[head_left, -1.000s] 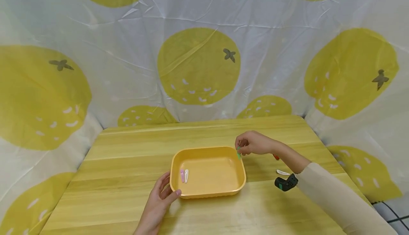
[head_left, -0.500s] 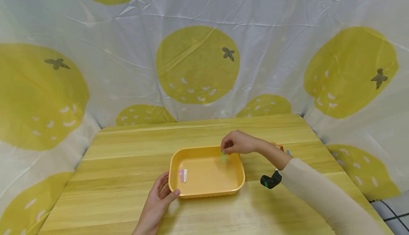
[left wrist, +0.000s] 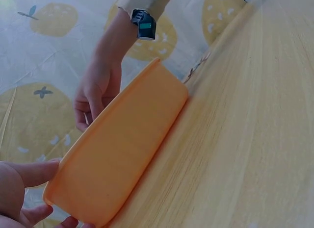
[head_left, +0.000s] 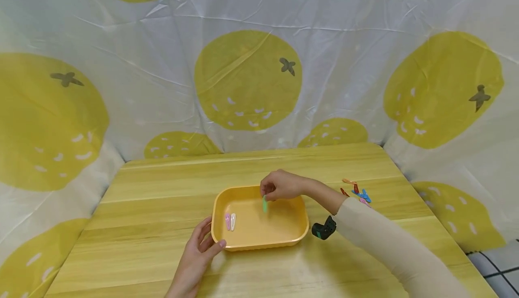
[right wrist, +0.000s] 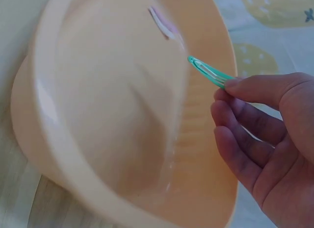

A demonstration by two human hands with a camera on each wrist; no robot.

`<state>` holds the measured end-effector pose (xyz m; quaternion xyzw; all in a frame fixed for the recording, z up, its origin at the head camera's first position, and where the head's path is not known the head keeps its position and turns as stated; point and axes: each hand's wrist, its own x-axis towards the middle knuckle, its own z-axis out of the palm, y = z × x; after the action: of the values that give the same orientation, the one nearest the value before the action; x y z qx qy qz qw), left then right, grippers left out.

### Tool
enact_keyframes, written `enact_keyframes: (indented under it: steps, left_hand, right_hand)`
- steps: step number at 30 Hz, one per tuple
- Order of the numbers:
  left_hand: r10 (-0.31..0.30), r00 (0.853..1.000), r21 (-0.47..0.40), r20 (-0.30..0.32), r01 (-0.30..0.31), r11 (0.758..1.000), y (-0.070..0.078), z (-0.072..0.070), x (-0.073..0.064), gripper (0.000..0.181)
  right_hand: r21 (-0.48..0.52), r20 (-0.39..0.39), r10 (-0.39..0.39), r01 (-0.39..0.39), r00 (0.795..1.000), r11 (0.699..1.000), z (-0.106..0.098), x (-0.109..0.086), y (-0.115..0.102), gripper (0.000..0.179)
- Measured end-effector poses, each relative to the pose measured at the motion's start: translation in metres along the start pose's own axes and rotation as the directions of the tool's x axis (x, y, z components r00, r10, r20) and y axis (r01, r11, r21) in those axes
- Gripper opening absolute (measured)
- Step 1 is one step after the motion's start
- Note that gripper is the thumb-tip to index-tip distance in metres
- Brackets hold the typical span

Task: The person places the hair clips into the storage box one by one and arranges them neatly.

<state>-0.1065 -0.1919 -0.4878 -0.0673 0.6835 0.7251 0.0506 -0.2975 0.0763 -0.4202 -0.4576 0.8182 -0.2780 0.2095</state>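
My right hand (head_left: 283,184) pinches a green hair clip (right wrist: 208,72) between thumb and forefinger, holding it over the yellow plastic basin (head_left: 263,246). The clip points down and away from the fingertips. On the basin floor, near its left side, a pink hair clip (head_left: 228,222) and a white hair clip (head_left: 233,222) lie side by side. My left hand (head_left: 193,254) grips the basin's near left corner. Its thumb lies at the rim and the other fingers curl against the outer wall, as the left wrist view shows.
Several more hair clips lie on the wooden table (head_left: 154,226) beyond my right forearm, among them a blue clip (head_left: 362,195), an orange clip (head_left: 349,181) and a pink one (head_left: 364,202). A black wrist camera (head_left: 324,228) hangs at the right sleeve. Lemon-print cloth (head_left: 344,77) surrounds the table.
The right hand has carried the green hair clip leftward, from the basin's right rim to over its middle. More clips at right have come into sight. The left hand keeps its hold.
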Motion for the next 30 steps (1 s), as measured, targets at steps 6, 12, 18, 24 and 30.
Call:
enact_keyframes:
  steps: [6,12,18,24,30]
  left_hand:
    - [-0.002,1.000,-0.012,0.007,0.002,1.000,-0.001,-0.001,-0.001,0.080]
    - [-0.001,1.000,-0.018,0.018,0.001,1.000,-0.003,-0.001,-0.002,0.080]
    - [-0.002,1.000,-0.019,0.015,0.002,1.000,-0.001,-0.001,-0.002,0.080]
    - [0.002,1.000,-0.020,-0.001,-0.002,1.000,0.001,-0.003,0.000,0.077]
    - [0.006,1.000,-0.036,0.007,-0.005,0.999,-0.001,-0.003,0.000,0.078]
  right_hand:
    - [-0.010,0.035,-0.008,0.008,0.999,1.000,0.004,0.015,-0.007,0.007]
    - [0.000,0.088,-0.026,0.026,0.996,1.000,0.010,0.030,-0.010,0.010]
    - [0.000,0.120,-0.026,0.026,0.992,1.000,0.018,0.044,-0.015,0.008]
    - [-0.030,0.157,-0.040,0.045,0.987,0.999,0.030,0.059,-0.016,0.006]
    - [-0.077,0.192,-0.030,0.045,0.981,0.996,0.040,0.068,-0.018,0.004]
